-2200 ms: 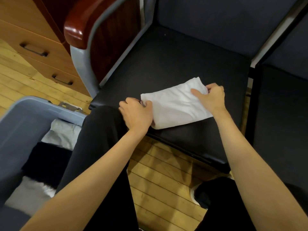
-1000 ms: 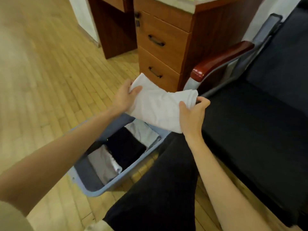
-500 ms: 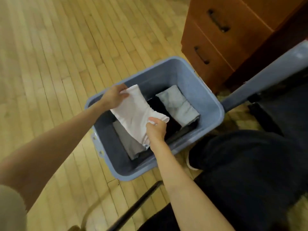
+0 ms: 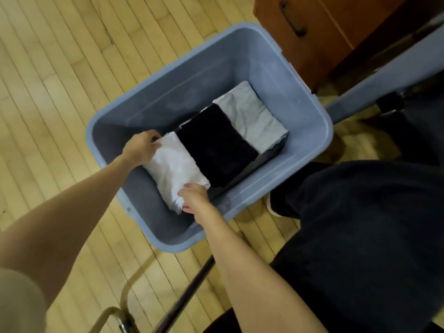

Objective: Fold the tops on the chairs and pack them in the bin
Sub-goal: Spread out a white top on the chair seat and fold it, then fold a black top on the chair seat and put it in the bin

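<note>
A folded white top [image 4: 175, 168] lies low inside the blue-grey plastic bin [image 4: 310, 138] on the wooden floor. My left hand [image 4: 141, 146] pinches its far end and my right hand [image 4: 195, 198] grips its near end. Beside it in the bin sit a folded black top [image 4: 216, 146] and a folded light grey top [image 4: 252, 116], side by side. The white top covers whatever is under it.
A wooden drawer unit [image 4: 319, 32] stands past the bin at the upper right. A grey chair frame [image 4: 384, 85] runs along the right. My dark-trousered legs [image 4: 360, 224] fill the lower right. A metal chair leg [image 4: 182, 299] crosses the floor below.
Both hands lifted the folded white top off the chair seat, swung it left over the bin and lowered it in beside the black top.
</note>
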